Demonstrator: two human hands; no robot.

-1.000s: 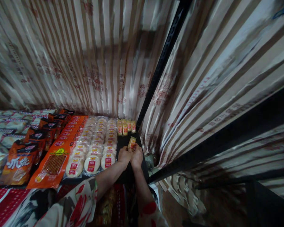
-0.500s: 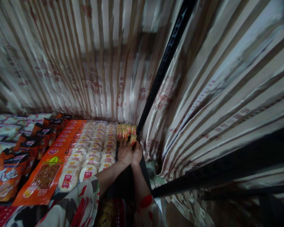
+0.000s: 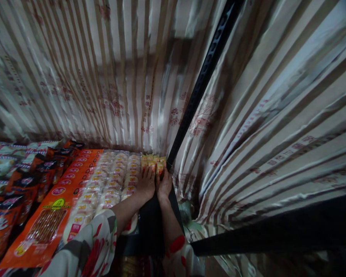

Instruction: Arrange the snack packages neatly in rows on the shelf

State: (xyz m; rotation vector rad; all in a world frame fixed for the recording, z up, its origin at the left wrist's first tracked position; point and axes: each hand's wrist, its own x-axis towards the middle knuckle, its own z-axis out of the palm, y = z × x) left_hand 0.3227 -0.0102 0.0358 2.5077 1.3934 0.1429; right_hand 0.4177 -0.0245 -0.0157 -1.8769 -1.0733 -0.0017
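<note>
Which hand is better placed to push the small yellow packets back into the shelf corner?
Right, probably. The right hand lies next to the black post, fingertips at the yellow packets. The left hand is beside it, nearer the round cakes.

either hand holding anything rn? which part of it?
The right hand has its fingertips on the lower end of a small yellow snack packet at the back row; a closed grasp cannot be confirmed. The left hand lies flat beside it, holding nothing.
</note>
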